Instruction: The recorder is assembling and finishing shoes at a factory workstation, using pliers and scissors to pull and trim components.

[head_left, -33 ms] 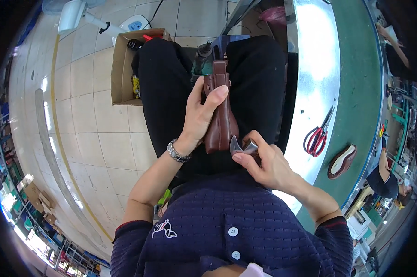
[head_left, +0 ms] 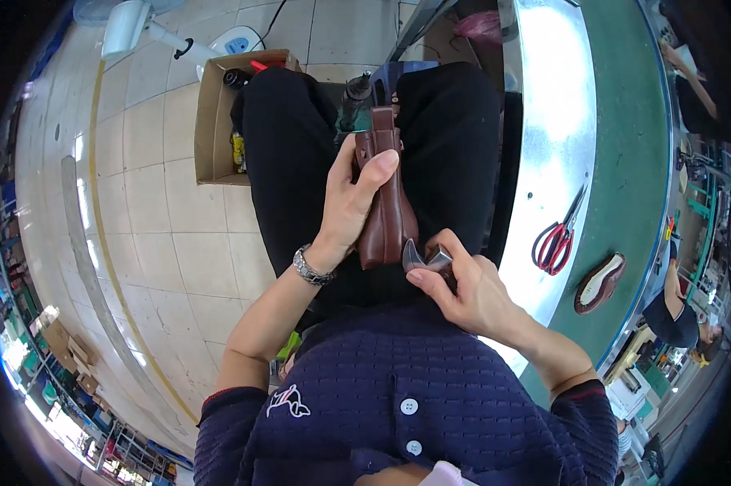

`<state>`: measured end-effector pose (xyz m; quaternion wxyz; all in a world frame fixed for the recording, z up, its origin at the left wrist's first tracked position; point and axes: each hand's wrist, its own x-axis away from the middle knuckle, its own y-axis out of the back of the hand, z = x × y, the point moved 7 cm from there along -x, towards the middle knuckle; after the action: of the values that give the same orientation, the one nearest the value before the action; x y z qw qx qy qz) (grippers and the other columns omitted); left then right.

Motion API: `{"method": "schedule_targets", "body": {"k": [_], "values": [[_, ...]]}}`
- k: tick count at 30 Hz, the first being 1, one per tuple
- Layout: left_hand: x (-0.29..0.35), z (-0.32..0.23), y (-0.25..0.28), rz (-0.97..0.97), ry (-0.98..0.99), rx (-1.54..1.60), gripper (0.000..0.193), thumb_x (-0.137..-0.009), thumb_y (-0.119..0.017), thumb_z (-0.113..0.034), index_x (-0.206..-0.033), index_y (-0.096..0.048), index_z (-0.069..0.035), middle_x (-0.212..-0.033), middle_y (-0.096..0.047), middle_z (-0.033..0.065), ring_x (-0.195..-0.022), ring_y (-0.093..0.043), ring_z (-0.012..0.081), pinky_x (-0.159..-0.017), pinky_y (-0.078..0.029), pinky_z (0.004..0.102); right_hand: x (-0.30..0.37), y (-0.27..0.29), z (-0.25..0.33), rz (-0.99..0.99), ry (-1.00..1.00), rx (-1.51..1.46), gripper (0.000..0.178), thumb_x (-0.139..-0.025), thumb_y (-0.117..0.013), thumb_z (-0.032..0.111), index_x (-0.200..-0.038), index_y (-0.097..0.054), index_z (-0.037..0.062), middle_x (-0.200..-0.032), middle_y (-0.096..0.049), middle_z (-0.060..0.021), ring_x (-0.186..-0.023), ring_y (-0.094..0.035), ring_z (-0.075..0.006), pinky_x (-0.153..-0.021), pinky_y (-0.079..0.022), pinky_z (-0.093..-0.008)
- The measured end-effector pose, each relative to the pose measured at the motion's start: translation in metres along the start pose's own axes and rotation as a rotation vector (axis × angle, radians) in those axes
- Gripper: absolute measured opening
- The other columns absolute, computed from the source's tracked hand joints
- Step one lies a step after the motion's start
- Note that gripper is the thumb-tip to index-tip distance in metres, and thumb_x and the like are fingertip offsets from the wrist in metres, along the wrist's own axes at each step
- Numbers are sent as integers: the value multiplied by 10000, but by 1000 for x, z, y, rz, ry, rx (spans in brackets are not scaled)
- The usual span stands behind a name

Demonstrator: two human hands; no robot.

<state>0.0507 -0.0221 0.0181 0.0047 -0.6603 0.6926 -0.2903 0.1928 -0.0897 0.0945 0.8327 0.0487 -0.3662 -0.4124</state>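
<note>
Over my lap, my left hand (head_left: 351, 194) is closed around a brown leather shoe (head_left: 390, 223), with the thumb lying across it. A seam runs lengthwise along the leather. My right hand (head_left: 475, 296) grips a hammer (head_left: 430, 259) with a shiny metal head. Its curved, pointed end sits right beside the lower end of the shoe; whether the two touch I cannot tell. The hammer's handle is mostly hidden in my fingers. Between my knees stands a dark bottle-like object (head_left: 355, 101), partly hidden behind the shoe.
To my right, a metal-edged bench (head_left: 551, 105) with a green top holds red-handled scissors (head_left: 556, 243) and another brown shoe piece (head_left: 600, 283), its pale inside showing. An open cardboard box (head_left: 211, 121) stands by my left knee. Other people (head_left: 677, 312) are at the far right.
</note>
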Motion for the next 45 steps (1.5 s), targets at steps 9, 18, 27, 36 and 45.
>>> {"method": "schedule_targets", "body": {"k": [9, 18, 27, 36, 45], "values": [[4, 4, -3, 134, 38, -24, 516, -876, -674, -483, -1139, -540, -60, -927, -554, 11, -805, -542, 78, -733, -467, 235, -13, 0, -31, 254, -47, -493, 422, -975, -527, 479, -983, -517, 57, -592, -562, -23, -500, -589, -104, -500, -467, -230], [21, 12, -2, 83, -84, -112, 425, -927, -604, -466, -1059, -537, -67, -854, -537, 13, -760, -514, 76, -676, -443, 238, -11, -3, -12, 508, -192, -530, 437, -961, -556, 478, -971, -539, 41, -564, -534, -19, -473, -550, -109, -456, -444, -246], [18, 7, 1, 75, -100, -149, 408, -930, -600, -457, -1024, -554, -62, -829, -531, 9, -719, -501, 79, -652, -434, 237, -18, 18, 20, 363, -70, 112, 457, -966, -565, 400, -1073, -570, -45, -663, -623, -156, -525, -591, -226, -544, -477, -365], [7, 4, 0, 69, -28, -51, 477, -934, -580, -508, -1097, -555, -60, -865, -538, -9, -739, -501, 55, -665, -433, 217, -12, 12, 13, 57, 22, 42, 399, -975, -560, 391, -1047, -532, 0, -610, -615, -92, -471, -575, -199, -469, -433, -285], [3, 3, -1, 98, -54, -46, 524, -967, -505, -539, -1183, -544, -63, -934, -548, -6, -785, -508, 53, -703, -435, 212, -20, -3, -21, 254, -98, -595, 430, -977, -535, 463, -1039, -513, 38, -537, -524, -5, -442, -520, -94, -450, -413, -228]]}}
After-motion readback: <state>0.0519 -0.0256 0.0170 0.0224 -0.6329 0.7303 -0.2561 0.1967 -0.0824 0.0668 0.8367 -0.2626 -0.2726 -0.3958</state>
